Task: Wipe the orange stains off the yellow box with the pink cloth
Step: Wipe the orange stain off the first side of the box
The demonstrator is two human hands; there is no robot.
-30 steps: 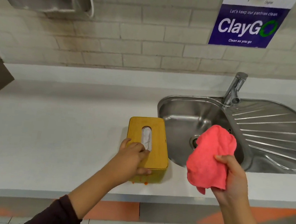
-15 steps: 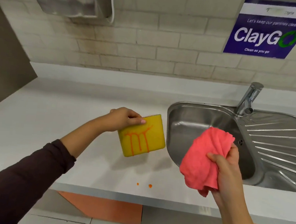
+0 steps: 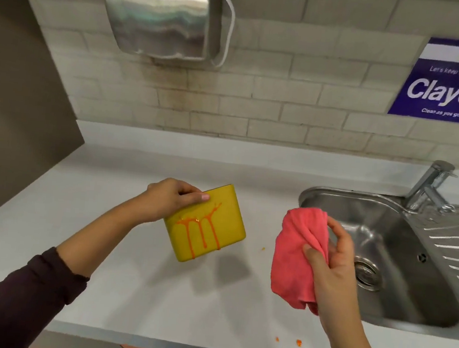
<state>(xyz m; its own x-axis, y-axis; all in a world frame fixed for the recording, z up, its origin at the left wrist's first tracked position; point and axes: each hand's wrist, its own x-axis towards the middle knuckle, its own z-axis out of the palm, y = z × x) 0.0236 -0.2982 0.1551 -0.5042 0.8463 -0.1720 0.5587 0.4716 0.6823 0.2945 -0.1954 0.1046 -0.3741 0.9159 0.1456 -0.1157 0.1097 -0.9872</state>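
Note:
My left hand [image 3: 168, 200] grips the yellow box [image 3: 226, 226] by its upper left edge and holds it tilted in the air above the white counter [image 3: 84, 216]. The side facing me carries orange stains [image 3: 199, 230] that run down in several drips. My right hand [image 3: 335, 257] holds the bunched pink cloth [image 3: 296, 258] a short way to the right of the box, not touching it, in front of the sink's left rim.
A steel sink [image 3: 398, 274] with a tap [image 3: 429, 187] and draining board fills the right side. Small orange drops [image 3: 298, 342] lie near the counter's front edge, another speck [image 3: 262, 249] beside the box. A steel dispenser [image 3: 165, 16] hangs on the tiled wall above.
My left hand has lifted the box off the counter and turned its stained side toward me. The pink cloth stays in my right hand, regripped. The view has shifted left and closer.

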